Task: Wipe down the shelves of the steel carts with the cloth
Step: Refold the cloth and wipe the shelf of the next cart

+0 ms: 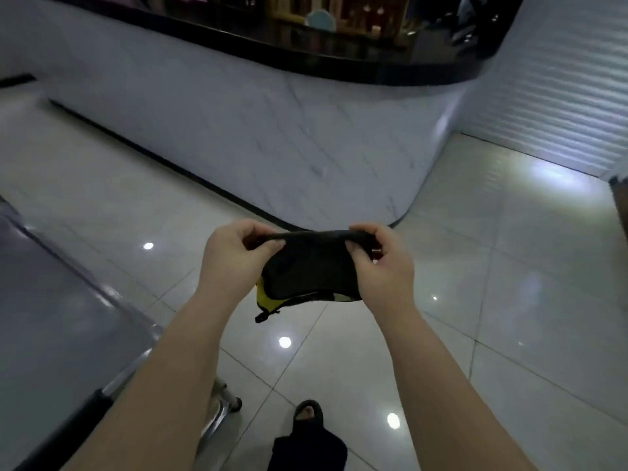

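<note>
Both hands raised mid-frame, above the tiled floor (458, 300). Left hand (238, 256) and right hand (380, 263) each pinch the top edge of the dark cloth (306, 266), stretching it taut between them; yellow trim hangs at its lower edge. Steel cart (51, 283) sits at lower left, apart from the cloth; its surface is blurred, probably the top shelf.

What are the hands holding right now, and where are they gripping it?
Both hands, left and right, hold the dark cloth stretched between them, each pinching an end of its top edge.
</note>
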Tool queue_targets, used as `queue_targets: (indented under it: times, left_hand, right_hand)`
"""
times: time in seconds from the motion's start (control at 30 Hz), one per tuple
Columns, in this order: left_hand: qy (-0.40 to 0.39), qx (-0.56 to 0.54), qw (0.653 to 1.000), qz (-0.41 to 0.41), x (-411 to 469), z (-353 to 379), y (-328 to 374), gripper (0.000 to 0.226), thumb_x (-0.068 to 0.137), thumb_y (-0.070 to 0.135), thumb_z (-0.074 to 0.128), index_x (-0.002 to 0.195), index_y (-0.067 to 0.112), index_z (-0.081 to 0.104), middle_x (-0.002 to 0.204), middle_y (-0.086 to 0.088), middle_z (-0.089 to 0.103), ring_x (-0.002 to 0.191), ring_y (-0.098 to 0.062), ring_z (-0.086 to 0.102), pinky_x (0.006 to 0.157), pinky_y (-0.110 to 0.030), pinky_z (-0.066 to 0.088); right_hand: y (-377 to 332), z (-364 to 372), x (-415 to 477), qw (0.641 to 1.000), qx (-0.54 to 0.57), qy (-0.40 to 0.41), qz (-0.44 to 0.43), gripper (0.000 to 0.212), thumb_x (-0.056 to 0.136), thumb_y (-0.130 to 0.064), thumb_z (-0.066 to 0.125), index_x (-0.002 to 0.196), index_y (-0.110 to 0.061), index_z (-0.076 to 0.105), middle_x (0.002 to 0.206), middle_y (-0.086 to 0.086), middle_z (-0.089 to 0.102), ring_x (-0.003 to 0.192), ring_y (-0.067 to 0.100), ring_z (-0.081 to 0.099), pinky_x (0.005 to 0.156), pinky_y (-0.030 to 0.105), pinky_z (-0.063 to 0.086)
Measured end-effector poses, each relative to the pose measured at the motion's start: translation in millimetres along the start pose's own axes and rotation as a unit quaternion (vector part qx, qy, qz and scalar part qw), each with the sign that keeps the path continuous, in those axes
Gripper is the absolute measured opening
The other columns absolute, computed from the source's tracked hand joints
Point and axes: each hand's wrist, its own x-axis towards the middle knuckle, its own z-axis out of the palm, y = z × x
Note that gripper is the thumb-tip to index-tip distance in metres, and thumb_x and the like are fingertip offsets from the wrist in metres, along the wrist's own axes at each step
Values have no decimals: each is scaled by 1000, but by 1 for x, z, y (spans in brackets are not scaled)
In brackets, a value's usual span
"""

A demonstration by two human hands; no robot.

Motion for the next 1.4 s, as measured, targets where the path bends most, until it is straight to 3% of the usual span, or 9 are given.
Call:
queue_targets:
  times: [0.17, 0.33, 0.43, 0.6, 0.73, 0.87, 1.03, 1.23, 1.4]
  left_hand:
    - [56, -8, 998, -23, 110, -11, -25, 19, 79, 18, 75, 75, 36, 71, 76, 19, 70, 74, 3, 65, 67, -23, 53]
    - [108, -2, 994, -29, 198, -18, -46, 26, 78, 17, 75, 74, 43, 70, 74, 19, 69, 74, 0, 66, 56, -10, 47]
    - [131, 22, 989, -58, 243, -24, -62, 24, 79, 21, 74, 76, 44, 69, 75, 21, 68, 75, 1, 64, 62, -16, 47]
    - [173, 66, 975, -124, 303, -44, -107, 19, 80, 21, 75, 75, 38, 68, 76, 22, 68, 74, 3, 63, 68, -21, 50]
    - [219, 60, 957, -180, 334, -66, -143, 13, 82, 19, 74, 79, 31, 68, 73, 17, 69, 67, 1, 63, 61, -18, 49]
    - [340, 68, 908, -233, 353, -79, -165, 20, 80, 14, 76, 77, 32, 68, 75, 16, 68, 71, -2, 63, 63, -12, 48]
    - [483, 102, 806, -325, 363, -92, -194, 22, 78, 19, 76, 75, 38, 66, 76, 21, 67, 75, -1, 63, 71, -26, 52]
    - [558, 95, 723, -396, 353, -136, -246, 27, 80, 15, 74, 80, 41, 66, 77, 21, 68, 75, 2, 65, 65, -21, 50]
    - [541, 62, 693, -472, 376, -186, -301, 19, 79, 19, 74, 75, 36, 65, 74, 23, 67, 72, 6, 62, 64, -20, 46]
  right_hand:
    - [17, 59, 115, 996, 3, -89, -3, 33, 89, -12, 66, 87, -45, 58, 91, -21, 61, 91, -6, 55, 73, 3, 41]
    - [29, 111, 221, 988, 20, -150, -9, 35, 88, -11, 67, 87, -45, 59, 91, -21, 63, 89, -2, 59, 74, 9, 46]
    - [39, 147, 275, 981, 21, -190, -18, 34, 88, -11, 68, 88, -44, 59, 92, -20, 63, 89, 1, 59, 75, 14, 49]
    - [67, 234, 355, 952, 29, -304, -28, 28, 88, -10, 68, 92, -38, 63, 96, -17, 62, 90, 0, 58, 76, 16, 48]
    - [78, 322, 417, 908, 79, -406, -69, 26, 86, -4, 67, 94, -28, 68, 97, -12, 67, 91, 1, 61, 78, 13, 47]
    - [72, 407, 458, 842, 106, -515, -122, 42, 84, 0, 66, 87, -42, 63, 93, -20, 66, 91, 0, 61, 75, 8, 43]
    - [63, 510, 467, 762, 117, -616, -162, 41, 82, -3, 68, 87, -43, 62, 92, -22, 65, 88, 2, 60, 74, 9, 42]
    - [56, 627, 432, 656, 111, -725, -179, 40, 85, -7, 66, 85, -46, 60, 91, -27, 63, 88, -6, 57, 72, 4, 40]
    - [48, 712, 421, 628, 70, -761, -149, 29, 85, -4, 66, 92, -33, 65, 96, -13, 65, 88, -9, 55, 69, 2, 39]
